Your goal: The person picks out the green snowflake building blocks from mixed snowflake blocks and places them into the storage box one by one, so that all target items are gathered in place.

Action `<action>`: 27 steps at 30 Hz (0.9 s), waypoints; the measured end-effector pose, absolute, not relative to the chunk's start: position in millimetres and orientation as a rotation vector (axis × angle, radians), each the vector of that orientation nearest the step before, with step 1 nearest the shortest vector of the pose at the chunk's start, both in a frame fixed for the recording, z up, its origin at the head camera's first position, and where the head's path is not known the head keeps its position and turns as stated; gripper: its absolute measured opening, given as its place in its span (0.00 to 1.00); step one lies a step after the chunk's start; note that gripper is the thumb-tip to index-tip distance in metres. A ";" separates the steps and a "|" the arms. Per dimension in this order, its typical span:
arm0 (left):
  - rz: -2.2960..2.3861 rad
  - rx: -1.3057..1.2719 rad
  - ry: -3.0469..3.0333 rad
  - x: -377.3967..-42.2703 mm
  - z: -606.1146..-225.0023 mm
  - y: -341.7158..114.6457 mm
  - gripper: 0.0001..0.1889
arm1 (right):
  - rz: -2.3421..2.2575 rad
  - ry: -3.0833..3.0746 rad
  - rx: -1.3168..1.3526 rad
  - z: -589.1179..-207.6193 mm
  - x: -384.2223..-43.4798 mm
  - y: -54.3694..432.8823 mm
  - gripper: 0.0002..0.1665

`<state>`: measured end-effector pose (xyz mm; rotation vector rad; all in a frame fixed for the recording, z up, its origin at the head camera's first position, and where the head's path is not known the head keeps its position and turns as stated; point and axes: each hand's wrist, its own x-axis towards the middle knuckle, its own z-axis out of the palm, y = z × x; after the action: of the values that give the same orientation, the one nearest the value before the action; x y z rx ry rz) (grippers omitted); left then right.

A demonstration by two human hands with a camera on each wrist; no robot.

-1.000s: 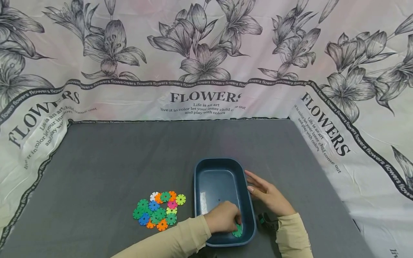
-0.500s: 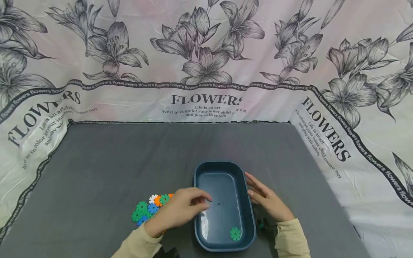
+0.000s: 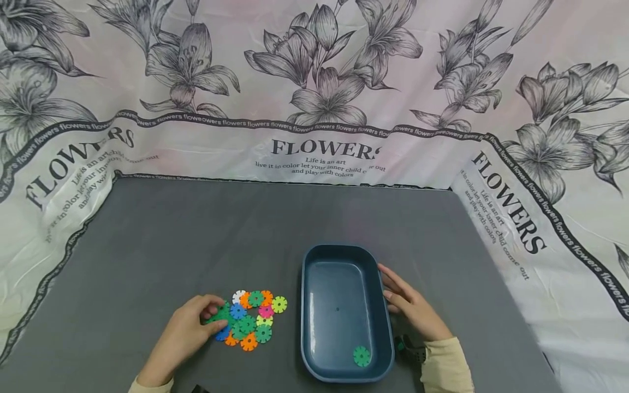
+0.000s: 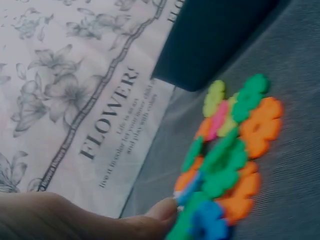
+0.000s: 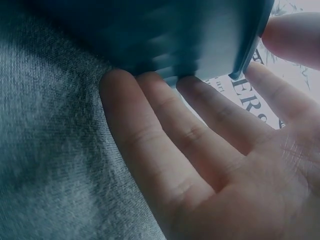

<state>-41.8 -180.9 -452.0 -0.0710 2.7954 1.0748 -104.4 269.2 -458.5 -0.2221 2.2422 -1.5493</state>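
Note:
In the head view my left hand [image 3: 185, 330] is at the left edge of a pile of coloured, notched plastic discs, thumb and fingers apart on either side of a green disc [image 3: 223, 312]. The left wrist view has the thumb [image 4: 162, 210] right at the pile, near a blue disc [image 4: 209, 220]. With its fingers extended, my right hand [image 3: 417, 311] rests against the right side of a dark blue rectangular tray [image 3: 307, 305]. Fingertips [image 5: 117, 82] meet the tray's outer wall in the right wrist view. One green disc [image 3: 361, 356] lies inside the tray.
The pile also has orange discs [image 3: 249, 342], a pink disc [image 3: 266, 310], a white disc [image 3: 238, 296] and yellow-green discs [image 3: 279, 304]. Grey cloth [image 3: 221, 234] covers the table. Flower-printed fabric [image 3: 324, 147] stands along the back and both sides.
My left hand has left the tray, where the green disc now lies uncovered, and moved left to the pile of discs. The right hand has stayed at the tray's side.

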 end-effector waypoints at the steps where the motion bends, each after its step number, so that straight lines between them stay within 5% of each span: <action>1: 1.079 -0.084 2.808 -42.1 -454.0 -179.7 0.15 | -1.552 2.244 -0.219 -458.6 -104.1 270.1 0.32; 18: 0.967 -0.274 2.789 -27.0 -465.3 -174.9 0.19 | -1.581 2.206 -0.273 -461.6 -103.4 273.9 0.33; 27: 0.999 -0.349 2.798 -22.3 -467.3 -174.5 0.12 | -1.591 2.202 -0.260 -462.8 -103.4 273.5 0.33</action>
<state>-22.3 -174.5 -467.3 -0.3493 2.7981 0.9988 -103.4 273.5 -462.8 -0.2600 2.2017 -1.5909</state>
